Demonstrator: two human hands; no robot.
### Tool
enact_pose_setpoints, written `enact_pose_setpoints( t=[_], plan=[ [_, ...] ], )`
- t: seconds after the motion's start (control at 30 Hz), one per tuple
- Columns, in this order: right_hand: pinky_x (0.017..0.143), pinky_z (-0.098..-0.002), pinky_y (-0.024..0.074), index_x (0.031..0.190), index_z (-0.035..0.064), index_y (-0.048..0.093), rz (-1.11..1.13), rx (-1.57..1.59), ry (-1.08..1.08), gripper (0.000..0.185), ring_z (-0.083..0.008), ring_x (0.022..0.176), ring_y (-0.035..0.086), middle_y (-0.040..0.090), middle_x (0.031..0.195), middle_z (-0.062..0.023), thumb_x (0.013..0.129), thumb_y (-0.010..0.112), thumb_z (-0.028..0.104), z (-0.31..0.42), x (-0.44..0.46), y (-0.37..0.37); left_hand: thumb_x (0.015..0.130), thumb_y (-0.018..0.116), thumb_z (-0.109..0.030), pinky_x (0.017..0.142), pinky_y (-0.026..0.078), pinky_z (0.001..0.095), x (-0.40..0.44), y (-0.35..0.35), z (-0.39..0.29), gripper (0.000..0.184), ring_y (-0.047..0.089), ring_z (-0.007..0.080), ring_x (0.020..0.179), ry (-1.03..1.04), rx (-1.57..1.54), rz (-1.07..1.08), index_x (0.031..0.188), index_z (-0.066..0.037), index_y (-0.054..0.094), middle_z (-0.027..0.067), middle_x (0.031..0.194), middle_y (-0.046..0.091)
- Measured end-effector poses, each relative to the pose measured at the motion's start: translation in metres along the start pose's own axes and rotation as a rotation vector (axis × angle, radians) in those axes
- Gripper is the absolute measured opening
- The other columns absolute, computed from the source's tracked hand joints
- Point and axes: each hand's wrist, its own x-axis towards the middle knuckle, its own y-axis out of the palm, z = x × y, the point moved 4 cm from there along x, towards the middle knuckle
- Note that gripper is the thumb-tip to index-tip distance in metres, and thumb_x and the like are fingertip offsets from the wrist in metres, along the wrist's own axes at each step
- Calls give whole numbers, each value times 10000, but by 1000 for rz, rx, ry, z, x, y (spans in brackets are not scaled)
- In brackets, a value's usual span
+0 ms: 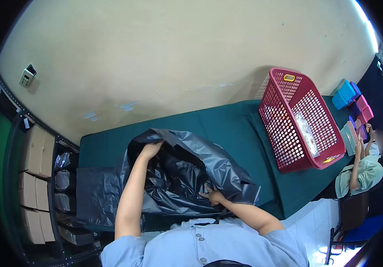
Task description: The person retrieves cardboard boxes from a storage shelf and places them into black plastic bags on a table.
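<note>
A large black plastic bag (220, 167) lies spread on the green-covered table in front of me, its mouth gaping toward me and its sides creased. My left hand (152, 150) is at the far left rim of the mouth, gripping the plastic there, with the fingertips partly hidden by the fold. Lower right, my right hand (213, 196) rests against the bag's inner side. Its fingers are apart and touch the plastic. Inside, only dark crumpled folds show.
A red perforated basket (284, 133) with a clear packet (306, 133) in it stands on the table (191, 122) at right. Beyond are coloured containers (344, 93) and another person (361, 175). A shelf with cardboard boxes (33, 151) stands left; a wall rises behind.
</note>
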Motion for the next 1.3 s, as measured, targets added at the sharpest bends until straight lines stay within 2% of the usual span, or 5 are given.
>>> enact_pose_setpoints(
  t=[0.13,0.37,0.77,1.0,1.3],
  plan=[
    [968,-372,374,1370,241,362,333,336,-154,781,-363,1226,408,417,1355,-151,685,717,363,-19,-25,-36,792,630,-353,943,402,361,-27,46,19,506,516,333,1110,167,449,263,1162,-18,551,199,1167,560],
    [881,-373,443,1256,75,486,-531,763,12,686,-360,1005,578,607,1065,-215,677,753,328,-84,-22,-84,691,687,-161,932,413,381,-67,101,93,442,522,323,1091,232,701,595,1112,-63,597,177,1152,569],
    [1022,-425,325,1323,93,396,-490,200,467,730,-319,1266,355,382,1382,-119,725,636,436,-124,-12,-83,744,660,-251,934,397,400,-92,85,52,469,493,353,1114,197,601,647,1161,-75,537,194,1183,539],
    [962,-731,106,1424,334,112,-99,248,-131,927,-372,1356,132,162,1482,-112,707,695,264,35,-37,-73,836,541,-453,1049,269,390,-5,94,80,617,326,329,1286,132,453,268,1296,-60,425,182,1377,370],
    [1037,-502,263,1430,252,122,84,381,-21,885,-370,1310,252,175,1460,-178,732,666,232,6,-43,-42,770,630,-433,1031,310,378,8,30,-1,793,383,375,1234,168,304,43,1336,23,314,276,1309,402]
  ],
)
